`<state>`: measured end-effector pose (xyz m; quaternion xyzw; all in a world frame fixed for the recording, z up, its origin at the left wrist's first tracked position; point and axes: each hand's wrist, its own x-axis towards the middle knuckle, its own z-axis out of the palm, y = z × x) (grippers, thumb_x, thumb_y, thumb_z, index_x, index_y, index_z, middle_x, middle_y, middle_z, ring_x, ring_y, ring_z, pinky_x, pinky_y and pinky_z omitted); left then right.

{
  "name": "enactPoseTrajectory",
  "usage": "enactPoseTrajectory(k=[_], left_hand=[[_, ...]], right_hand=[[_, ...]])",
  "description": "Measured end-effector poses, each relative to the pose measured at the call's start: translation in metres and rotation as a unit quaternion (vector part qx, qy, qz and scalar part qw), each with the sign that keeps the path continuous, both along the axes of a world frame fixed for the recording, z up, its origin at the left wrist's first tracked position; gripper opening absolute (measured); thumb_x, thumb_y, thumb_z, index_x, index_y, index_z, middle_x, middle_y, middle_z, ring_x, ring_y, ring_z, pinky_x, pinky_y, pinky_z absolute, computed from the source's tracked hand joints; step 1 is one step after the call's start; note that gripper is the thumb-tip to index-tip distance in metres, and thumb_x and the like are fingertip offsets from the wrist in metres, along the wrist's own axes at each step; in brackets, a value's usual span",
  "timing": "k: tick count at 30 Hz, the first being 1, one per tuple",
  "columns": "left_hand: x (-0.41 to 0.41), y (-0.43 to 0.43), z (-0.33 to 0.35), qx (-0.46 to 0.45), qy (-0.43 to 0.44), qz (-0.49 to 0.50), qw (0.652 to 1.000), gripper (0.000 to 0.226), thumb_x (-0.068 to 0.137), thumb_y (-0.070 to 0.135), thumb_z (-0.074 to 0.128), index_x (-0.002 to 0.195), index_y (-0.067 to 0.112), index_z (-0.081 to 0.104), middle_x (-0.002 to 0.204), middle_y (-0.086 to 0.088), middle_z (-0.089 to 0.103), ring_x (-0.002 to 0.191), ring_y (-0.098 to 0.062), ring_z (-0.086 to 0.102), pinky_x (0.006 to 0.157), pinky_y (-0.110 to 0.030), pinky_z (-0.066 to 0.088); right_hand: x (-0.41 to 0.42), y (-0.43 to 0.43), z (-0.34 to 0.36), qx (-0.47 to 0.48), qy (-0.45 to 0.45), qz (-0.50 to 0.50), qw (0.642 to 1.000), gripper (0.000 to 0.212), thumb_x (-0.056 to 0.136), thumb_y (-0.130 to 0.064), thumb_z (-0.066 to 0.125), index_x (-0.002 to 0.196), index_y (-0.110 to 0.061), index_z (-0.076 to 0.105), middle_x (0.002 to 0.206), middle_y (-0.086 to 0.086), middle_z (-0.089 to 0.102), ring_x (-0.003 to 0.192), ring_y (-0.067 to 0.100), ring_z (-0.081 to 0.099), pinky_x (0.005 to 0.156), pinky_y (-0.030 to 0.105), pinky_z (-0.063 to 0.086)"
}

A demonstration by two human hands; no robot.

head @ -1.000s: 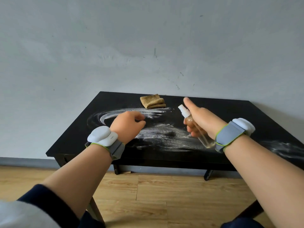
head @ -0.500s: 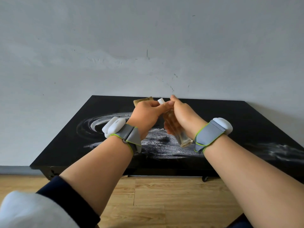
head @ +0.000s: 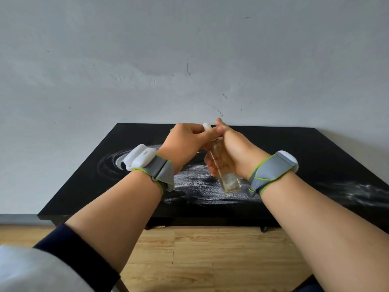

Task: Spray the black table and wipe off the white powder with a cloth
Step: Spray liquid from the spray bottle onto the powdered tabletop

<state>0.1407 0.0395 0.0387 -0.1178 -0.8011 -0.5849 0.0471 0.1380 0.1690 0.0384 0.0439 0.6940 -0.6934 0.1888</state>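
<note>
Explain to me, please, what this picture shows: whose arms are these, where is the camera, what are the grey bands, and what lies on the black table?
There is no machine here; a person works with bare hands. The camera sits on the person's head and looks forward and down, so you see that person's own two arms. A grey band with a white block sits on the left wrist, and another on the right; the picture does not show what they are for. The right hand grips the clear body of a small spray bottle. The left hand pinches it near its white top. Behind them stands the black table, against a pale wall, on a wooden floor. On it lies white powder in swirls, in the middle and towards the right edge.
</note>
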Motion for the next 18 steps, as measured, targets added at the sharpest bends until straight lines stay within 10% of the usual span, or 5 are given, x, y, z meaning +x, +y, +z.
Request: enactPoseTrajectory(k=[6, 14, 18], left_hand=[[0.003, 0.004, -0.003, 0.062, -0.013, -0.006, 0.998, 0.048, 0.072, 0.051, 0.075, 0.077, 0.003, 0.072, 0.078, -0.031, 0.062, 0.068, -0.022, 0.052, 0.069, -0.039, 0.042], [0.010, 0.012, 0.007, -0.048, 0.051, 0.023, 0.997, 0.052, 0.086, 0.042, 0.067, 0.070, -0.007, 0.063, 0.055, -0.010, 0.044, 0.048, -0.014, 0.033, 0.043, -0.023, 0.025], [0.010, 0.013, 0.002, -0.041, 0.056, 0.003, 0.998, 0.054, 0.089, 0.046, 0.061, 0.077, -0.007, 0.064, 0.067, -0.031, 0.054, 0.056, -0.016, 0.041, 0.054, -0.032, 0.035]], right_hand=[[0.003, -0.002, 0.003, 0.132, 0.150, -0.093, 0.975, 0.072, 0.098, -0.063, 0.022, 0.073, -0.008, 0.063, 0.054, 0.017, 0.060, 0.045, 0.028, 0.056, 0.048, 0.031, 0.048], [0.006, 0.001, -0.001, 0.005, 0.058, -0.075, 0.995, 0.070, 0.091, -0.072, 0.032, 0.077, -0.009, 0.060, 0.051, 0.017, 0.055, 0.041, 0.026, 0.051, 0.048, 0.030, 0.044], [0.009, 0.007, 0.005, 0.090, 0.095, -0.081, 0.988, 0.080, 0.082, -0.082, 0.032, 0.072, -0.009, 0.063, 0.058, 0.015, 0.061, 0.048, 0.026, 0.058, 0.053, 0.031, 0.051]])
